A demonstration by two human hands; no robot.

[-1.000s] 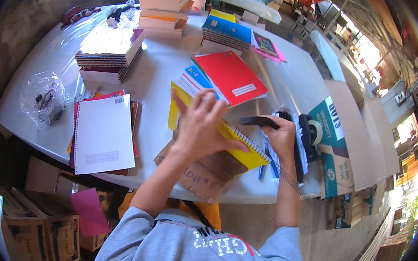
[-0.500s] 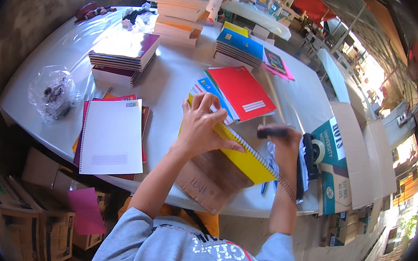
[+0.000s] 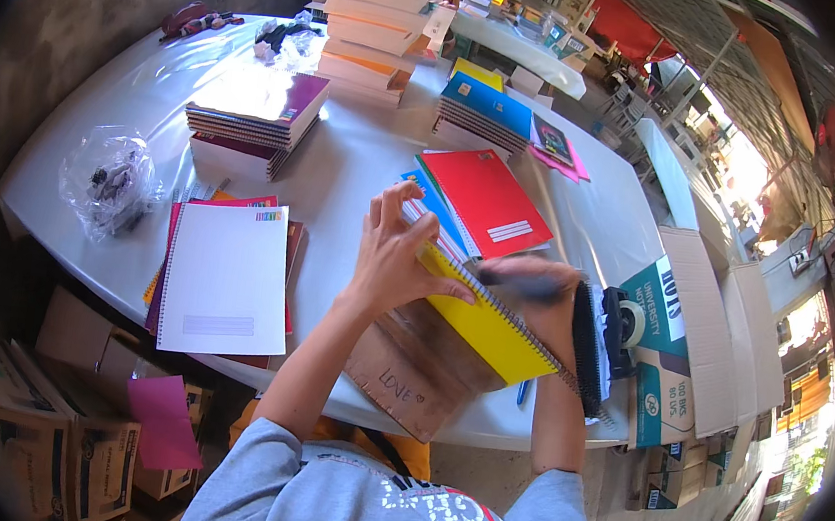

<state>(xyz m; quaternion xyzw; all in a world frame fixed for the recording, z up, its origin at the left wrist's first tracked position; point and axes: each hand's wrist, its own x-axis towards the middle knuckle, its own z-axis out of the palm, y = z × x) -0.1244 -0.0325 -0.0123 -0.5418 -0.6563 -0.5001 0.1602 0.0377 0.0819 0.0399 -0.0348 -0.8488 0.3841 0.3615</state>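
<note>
So the coil (image 3: 512, 319) looks run along the yellow notebook (image 3: 476, 331), with some tail left past its near end; the white notebook (image 3: 225, 272) already looks bound. The yellow one's tilted over a brown board (image 3: 386, 361), gripped by the left hand (image 3: 395, 263). Right hand (image 3: 545, 271), beside the coil, seems wrapped around a dark tool (image 3: 532, 288), too blurred to identify.

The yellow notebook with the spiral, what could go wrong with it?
The spiral coil sticks out past one end of the yellow notebook, near the right forearm, so it might snag or bend. The right hand holds a dark thing, blurred, close to the coil; it could slip. The notebook is tilted, so it might tip if the left hand lets go.
</note>
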